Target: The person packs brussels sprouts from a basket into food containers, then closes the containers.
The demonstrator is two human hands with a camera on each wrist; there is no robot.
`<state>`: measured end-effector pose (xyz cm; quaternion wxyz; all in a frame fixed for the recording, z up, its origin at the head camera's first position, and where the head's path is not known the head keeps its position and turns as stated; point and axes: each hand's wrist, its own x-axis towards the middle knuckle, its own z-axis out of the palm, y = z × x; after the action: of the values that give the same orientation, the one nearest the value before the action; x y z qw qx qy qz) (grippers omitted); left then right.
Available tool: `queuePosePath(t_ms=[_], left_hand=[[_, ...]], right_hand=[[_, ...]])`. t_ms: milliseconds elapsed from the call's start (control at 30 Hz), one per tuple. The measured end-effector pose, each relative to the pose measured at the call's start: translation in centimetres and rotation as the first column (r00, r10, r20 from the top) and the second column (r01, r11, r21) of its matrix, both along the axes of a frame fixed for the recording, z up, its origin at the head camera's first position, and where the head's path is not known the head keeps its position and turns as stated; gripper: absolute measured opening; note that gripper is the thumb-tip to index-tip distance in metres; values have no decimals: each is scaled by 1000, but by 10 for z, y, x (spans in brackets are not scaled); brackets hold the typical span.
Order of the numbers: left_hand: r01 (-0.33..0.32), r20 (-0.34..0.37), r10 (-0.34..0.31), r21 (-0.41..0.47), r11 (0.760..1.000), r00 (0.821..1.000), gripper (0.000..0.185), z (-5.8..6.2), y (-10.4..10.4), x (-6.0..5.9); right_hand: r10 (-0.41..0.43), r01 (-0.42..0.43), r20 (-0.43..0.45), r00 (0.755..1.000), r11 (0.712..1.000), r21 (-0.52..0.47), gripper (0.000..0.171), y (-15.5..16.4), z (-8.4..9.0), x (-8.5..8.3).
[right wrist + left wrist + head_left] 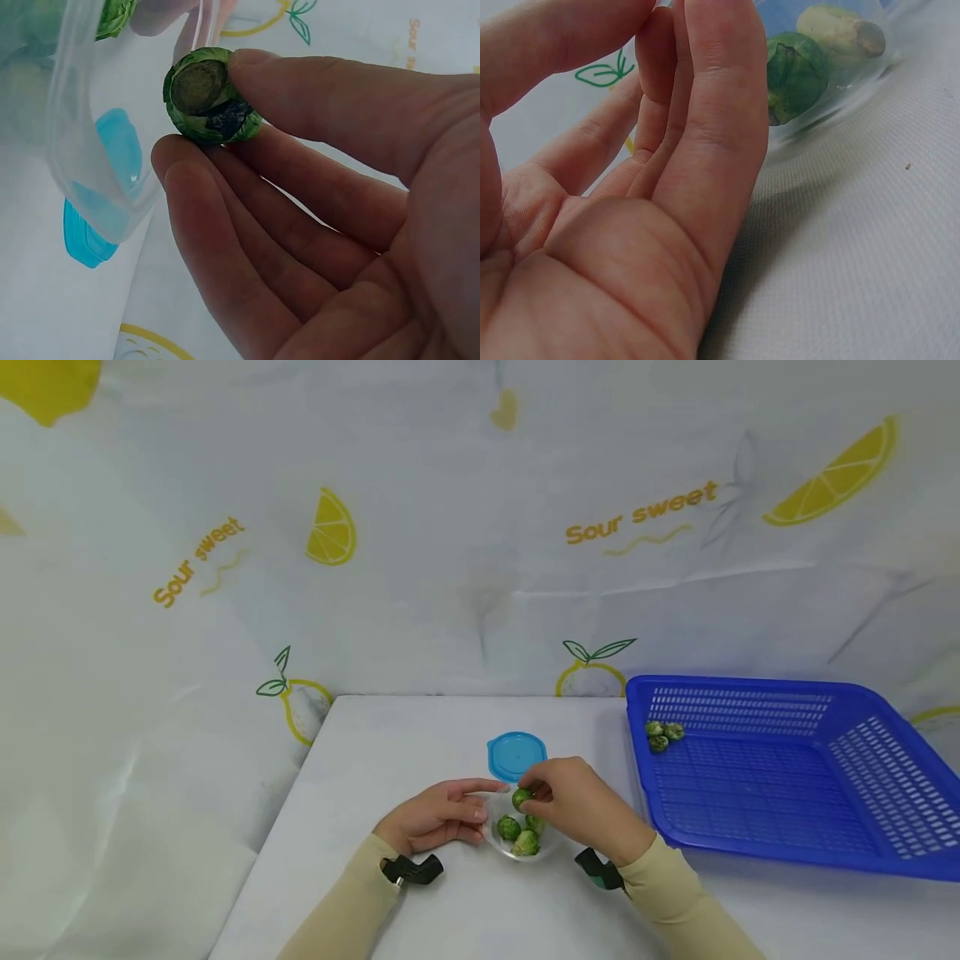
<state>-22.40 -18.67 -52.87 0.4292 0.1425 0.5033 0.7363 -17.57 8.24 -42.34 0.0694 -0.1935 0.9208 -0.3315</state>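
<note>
One sprout (522, 799): pinched by the right hand (581, 802), lower centre of frame (cut stem showing).
Clear bowl (497, 845): beneath it, holding more sprouts (508, 827); left hand (442, 817), fingers relaxed, touches its side.
Blue basket (757, 797): right of frame.

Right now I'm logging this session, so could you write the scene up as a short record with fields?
left hand: holds the clear bowl at its left side
right hand: pinches a Brussels sprout between thumb and fingers
bowl contents: three sprouts visible
lid: blue lid, flat on the white table beyond the bowl
basket: blue basket, on the right
basket contents: three sprouts near the far left corner
</note>
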Motion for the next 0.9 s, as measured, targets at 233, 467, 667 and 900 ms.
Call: queuePosePath(t_ms=[233,467,667,900], left_hand=[[5,23,-6,20,1000,1000,62,0,-4,3],[6,21,-6,19,1000,1000,62,0,-3,0],[9,20,-9,23,1000,1000,61,0,-3,1],[4,12,-4,14,1000,1000,64,3,-3,1]], right_hand=[[16,-15,-37,999,1000,23,15,-6,-5,1],[12,-9,-66,998,999,38,14,-9,-7,0],[12,-7,-88,996,998,55,15,-11,-10,1],[5,2,-104,995,998,67,17,-11,-7,1]])
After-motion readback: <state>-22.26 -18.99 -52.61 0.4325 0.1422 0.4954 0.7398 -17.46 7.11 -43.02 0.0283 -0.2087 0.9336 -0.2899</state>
